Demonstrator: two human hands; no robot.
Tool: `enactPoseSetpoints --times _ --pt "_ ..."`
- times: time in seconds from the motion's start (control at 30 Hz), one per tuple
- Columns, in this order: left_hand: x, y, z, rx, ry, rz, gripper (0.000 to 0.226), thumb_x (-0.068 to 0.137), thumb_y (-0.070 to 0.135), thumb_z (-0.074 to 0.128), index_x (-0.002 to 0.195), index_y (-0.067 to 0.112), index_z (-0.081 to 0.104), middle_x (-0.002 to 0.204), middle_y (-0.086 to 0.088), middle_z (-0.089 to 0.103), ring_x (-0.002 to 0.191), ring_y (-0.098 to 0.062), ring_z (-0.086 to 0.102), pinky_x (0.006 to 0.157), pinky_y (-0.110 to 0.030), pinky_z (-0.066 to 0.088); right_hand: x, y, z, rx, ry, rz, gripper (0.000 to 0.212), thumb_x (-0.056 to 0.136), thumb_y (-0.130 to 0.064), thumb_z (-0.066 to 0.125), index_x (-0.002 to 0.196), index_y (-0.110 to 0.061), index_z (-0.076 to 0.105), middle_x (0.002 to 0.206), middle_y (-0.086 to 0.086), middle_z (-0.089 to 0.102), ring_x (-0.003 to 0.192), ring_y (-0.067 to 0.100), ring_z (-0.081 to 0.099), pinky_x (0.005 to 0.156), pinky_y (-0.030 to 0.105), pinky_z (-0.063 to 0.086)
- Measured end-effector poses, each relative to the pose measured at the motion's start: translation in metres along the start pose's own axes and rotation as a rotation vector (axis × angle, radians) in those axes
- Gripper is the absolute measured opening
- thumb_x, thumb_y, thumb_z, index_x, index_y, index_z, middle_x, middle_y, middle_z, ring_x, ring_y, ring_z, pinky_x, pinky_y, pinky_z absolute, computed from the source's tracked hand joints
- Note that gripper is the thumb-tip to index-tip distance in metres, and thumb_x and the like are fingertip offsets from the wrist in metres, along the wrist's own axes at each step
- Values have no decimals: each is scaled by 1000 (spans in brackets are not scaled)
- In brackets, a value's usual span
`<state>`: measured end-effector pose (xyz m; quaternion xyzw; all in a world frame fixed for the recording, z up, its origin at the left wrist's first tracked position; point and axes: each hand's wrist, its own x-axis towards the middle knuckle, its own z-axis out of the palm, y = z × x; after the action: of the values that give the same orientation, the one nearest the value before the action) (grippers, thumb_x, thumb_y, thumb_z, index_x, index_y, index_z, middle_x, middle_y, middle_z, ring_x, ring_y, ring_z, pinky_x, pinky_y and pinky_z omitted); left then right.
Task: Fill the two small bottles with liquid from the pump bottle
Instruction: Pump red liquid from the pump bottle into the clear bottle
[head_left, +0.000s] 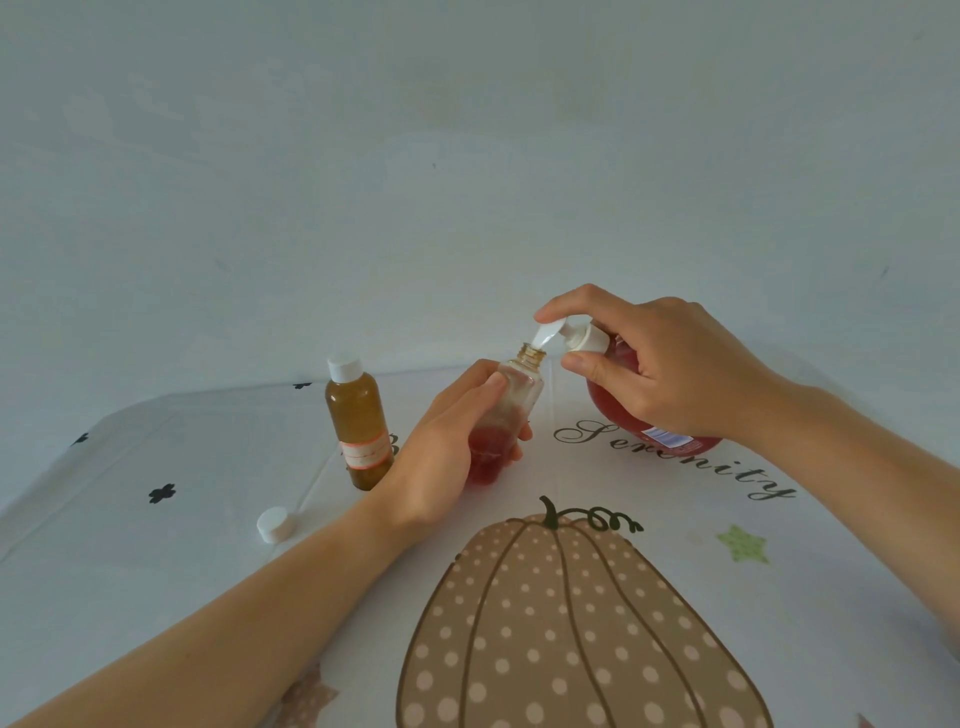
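Observation:
My left hand (441, 457) grips a small clear bottle (511, 410) without a cap, tilted to the right, with red liquid in its lower part. Its open neck sits right under the white spout of the pump bottle (618, 410), a round bottle of red liquid. My right hand (665, 374) is wrapped over the pump bottle's top, the forefinger lying on the pump head and the thumb beside the collar. A second small bottle (358, 421), amber with a white cap and a label, stands upright to the left.
A loose white cap (272, 524) lies on the table at the left, near my left forearm. The tablecloth (831, 597) is white with a large dotted pumpkin print in front of me. A plain wall stands close behind the table's far edge.

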<state>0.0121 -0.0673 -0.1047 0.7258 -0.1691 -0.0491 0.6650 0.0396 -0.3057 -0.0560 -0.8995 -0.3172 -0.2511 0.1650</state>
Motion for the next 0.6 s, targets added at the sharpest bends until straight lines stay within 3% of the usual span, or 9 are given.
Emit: enactPoseSetpoints --times 0.47,0.6 --pt "0 2 1 -8 11 -41 34 115 42 38 117 21 65 97 -10 71 81 -21 64 65 -26 50 1 5 -2 8 -4 4 50 105 -43 52 153 -54 41 49 -3 45 55 19 52 56 22 33" --pt "-1 4 1 6 13 -33 35 115 41 37 119 20 64 98 -11 72 80 -21 64 65 -27 49 1 4 -1 13 10 9 44 104 -44 52 147 -50 47 49 -3 44 55 17 51 56 23 32"
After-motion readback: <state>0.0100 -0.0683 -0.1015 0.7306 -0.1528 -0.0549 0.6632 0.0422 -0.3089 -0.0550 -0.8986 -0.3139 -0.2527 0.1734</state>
